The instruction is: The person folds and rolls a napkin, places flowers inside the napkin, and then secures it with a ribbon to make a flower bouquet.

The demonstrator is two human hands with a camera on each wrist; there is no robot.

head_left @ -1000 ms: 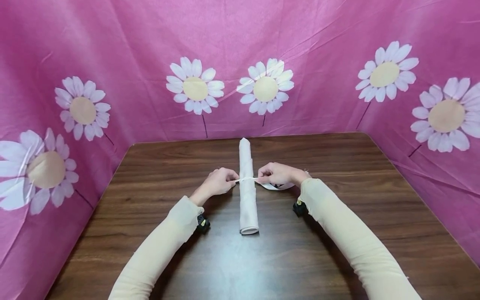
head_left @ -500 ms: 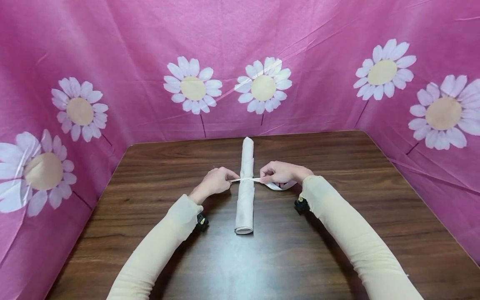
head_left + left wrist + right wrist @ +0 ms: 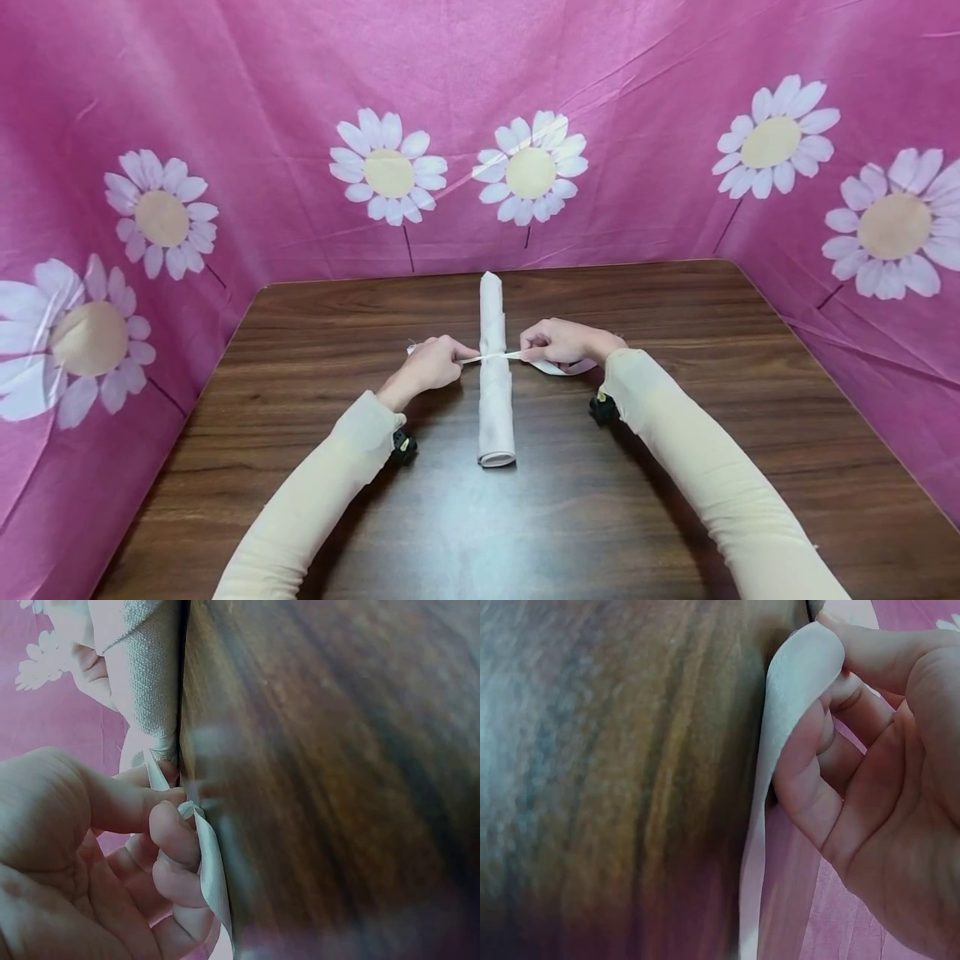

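Note:
A rolled white towel [image 3: 495, 417] lies lengthwise on the wooden table, its near end showing the coiled layers. Around its middle runs a white ribbon [image 3: 513, 356], drawn out to both sides. On the left, my left hand [image 3: 435, 363] pinches one end of the ribbon between thumb and fingers close beside the roll; in the left wrist view the loose tail of the ribbon [image 3: 214, 870] hangs past the fingers. My right hand [image 3: 562, 340] pinches the other side, and in the right wrist view a longer tail of ribbon [image 3: 787, 705] curves down from the fingertips.
The brown wood-grain table [image 3: 675, 467] extends around the towel on all sides. A pink curtain [image 3: 465, 50] printed with large white daisies encloses its back and both sides. Small black wrist cameras [image 3: 602, 408] hang under the cream sleeves [image 3: 690, 442].
Both hands keep their pinch on the ribbon, with the right slightly farther from the roll than a second ago. A ribbon tail now shows behind the left hand. The towel's near end swung left, then back.

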